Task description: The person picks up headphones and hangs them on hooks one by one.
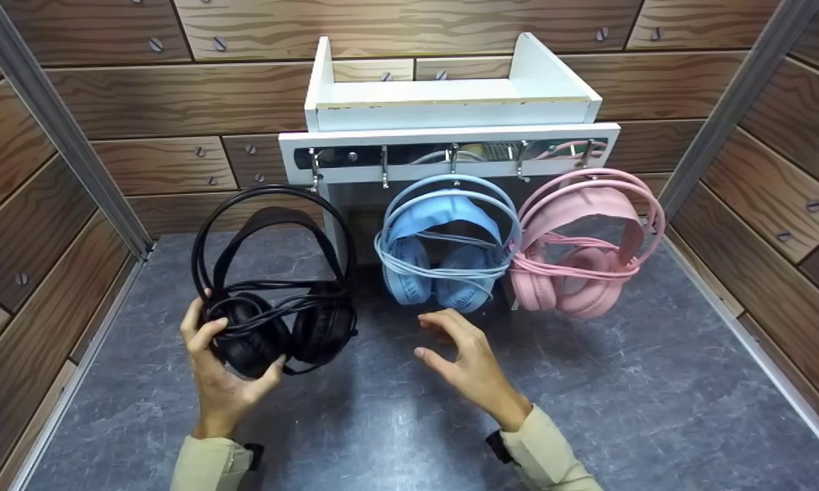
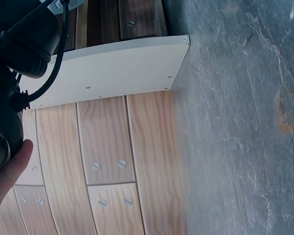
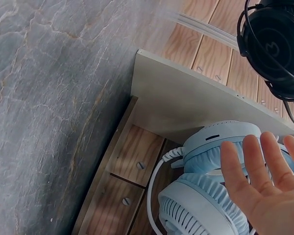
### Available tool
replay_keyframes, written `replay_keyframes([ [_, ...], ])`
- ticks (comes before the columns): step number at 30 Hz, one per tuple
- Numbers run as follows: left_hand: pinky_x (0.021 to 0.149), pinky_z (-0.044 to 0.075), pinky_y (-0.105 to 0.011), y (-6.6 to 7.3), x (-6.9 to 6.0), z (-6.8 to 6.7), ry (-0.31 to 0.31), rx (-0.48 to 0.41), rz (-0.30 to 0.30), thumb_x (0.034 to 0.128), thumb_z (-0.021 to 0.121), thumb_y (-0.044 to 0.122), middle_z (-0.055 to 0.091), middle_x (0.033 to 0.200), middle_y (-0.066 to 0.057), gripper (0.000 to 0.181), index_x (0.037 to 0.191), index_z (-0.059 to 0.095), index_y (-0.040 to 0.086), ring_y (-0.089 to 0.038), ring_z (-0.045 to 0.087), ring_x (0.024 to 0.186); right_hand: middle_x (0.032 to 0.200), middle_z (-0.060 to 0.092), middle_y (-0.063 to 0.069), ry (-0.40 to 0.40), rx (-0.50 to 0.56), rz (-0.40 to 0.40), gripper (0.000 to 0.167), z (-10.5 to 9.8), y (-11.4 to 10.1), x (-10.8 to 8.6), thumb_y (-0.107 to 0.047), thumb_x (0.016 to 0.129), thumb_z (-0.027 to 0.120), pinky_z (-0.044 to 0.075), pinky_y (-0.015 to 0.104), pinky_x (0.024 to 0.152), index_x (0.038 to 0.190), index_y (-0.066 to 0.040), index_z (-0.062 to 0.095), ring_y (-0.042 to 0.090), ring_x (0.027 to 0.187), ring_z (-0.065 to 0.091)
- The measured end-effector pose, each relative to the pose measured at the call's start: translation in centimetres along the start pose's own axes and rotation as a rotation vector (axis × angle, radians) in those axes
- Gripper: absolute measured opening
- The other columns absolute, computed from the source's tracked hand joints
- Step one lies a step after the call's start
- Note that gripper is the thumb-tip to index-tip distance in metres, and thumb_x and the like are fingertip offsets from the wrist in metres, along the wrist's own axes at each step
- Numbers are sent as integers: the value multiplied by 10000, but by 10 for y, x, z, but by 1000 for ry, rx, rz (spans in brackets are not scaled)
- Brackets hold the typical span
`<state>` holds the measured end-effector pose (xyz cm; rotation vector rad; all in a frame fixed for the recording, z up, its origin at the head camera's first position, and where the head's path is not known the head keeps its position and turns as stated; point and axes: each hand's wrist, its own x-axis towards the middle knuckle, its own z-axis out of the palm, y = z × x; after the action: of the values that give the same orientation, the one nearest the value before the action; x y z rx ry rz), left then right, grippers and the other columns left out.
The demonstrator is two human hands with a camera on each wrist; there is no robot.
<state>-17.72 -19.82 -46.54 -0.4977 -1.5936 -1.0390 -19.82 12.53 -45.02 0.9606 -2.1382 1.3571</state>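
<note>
Black headphones (image 1: 324,327) with a looped cable are in my left hand (image 1: 225,382), whose fingers and thumb grip the left ear cup. Their headband stands up near the left end of the hook rack (image 1: 464,174); I cannot tell whether it touches a hook. Blue headphones (image 1: 443,211) hang below the rack's middle, their cable wound round the ear cups. My right hand (image 1: 474,368) is in front of and below them, holding nothing. In the right wrist view its fingers (image 3: 255,161) spread before the blue ear cups. Pink headphones (image 1: 590,204) hang at the rack's right.
A white shelf (image 1: 450,116) stands at the back with the rack along its front. Its white side panel (image 2: 117,73) reaches down to the grey marbled surface (image 1: 586,409). Wood-patterned walls (image 1: 784,170) enclose the back and both sides.
</note>
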Motion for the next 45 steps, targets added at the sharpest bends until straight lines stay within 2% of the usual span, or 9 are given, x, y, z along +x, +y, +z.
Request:
replay_keyframes([
  [5,1117,356,-394,1,0,1,0,-5,4,734,814,377,367,1454,-283,742,1171,410,-68,-356,413,1390,1090,679,43,-1,-3,1,383,0,0,0,48,819,798,568,318,797,1176,-11,674,193,956,658],
  [20,1101,367,-376,5,0,3,-7,-37,22,785,808,435,363,1458,-281,745,1166,416,-73,-346,413,1387,1083,684,44,8,-5,-1,389,1,0,1,48,811,804,572,322,782,1173,-12,677,188,946,662],
  [26,1096,369,-372,7,0,3,-4,-25,37,787,798,442,372,1443,-301,730,1166,422,-56,-344,422,1376,1087,683,44,6,2,5,407,1,0,1,80,797,799,571,323,792,1175,-10,676,189,955,660],
  [34,1091,364,-369,10,1,4,-2,3,56,755,787,421,383,1436,-304,715,1158,428,-47,-332,437,1355,1102,681,35,-6,12,22,374,0,0,0,28,833,793,572,331,800,1184,-18,675,191,987,659],
  [45,1072,377,-358,13,3,5,-15,-13,68,786,790,449,396,1412,-326,713,1151,436,-51,-323,448,1323,1108,681,37,-8,13,8,370,1,1,0,28,835,793,566,331,829,1183,-13,674,203,1003,664],
])
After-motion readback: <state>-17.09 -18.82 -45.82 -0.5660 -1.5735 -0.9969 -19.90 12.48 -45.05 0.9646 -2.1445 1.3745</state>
